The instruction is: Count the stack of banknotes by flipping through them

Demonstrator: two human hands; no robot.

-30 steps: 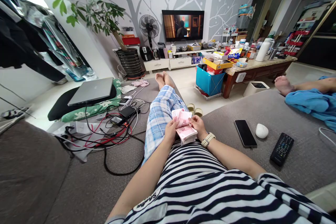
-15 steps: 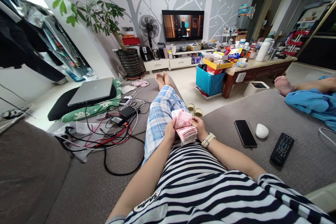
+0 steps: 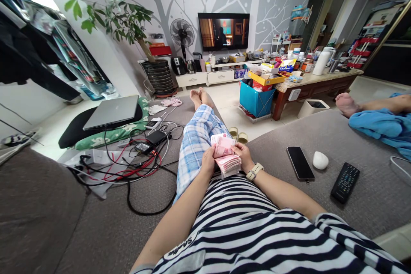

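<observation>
A thick stack of pinkish-red banknotes (image 3: 228, 163) is held over my lap, its lower part fanned into many layered edges. My left hand (image 3: 208, 160) grips the stack from its left side, thumb on top. On the other side my right hand (image 3: 243, 157) pinches the notes between thumb and fingers, a beige-banded watch (image 3: 254, 171) on that wrist. The upper notes tilt away from the fanned part, toward my knees. Fingers beneath the stack are hidden. Blue plaid trousers (image 3: 195, 137) cover my legs, stretched along the sofa.
On the grey sofa to the right lie a phone (image 3: 300, 163), a white rounded case (image 3: 320, 160) and a black remote (image 3: 345, 182). Tangled cables (image 3: 141, 167) and a laptop (image 3: 112, 112) are on the left. Another person's bare foot (image 3: 347, 105) rests at the right.
</observation>
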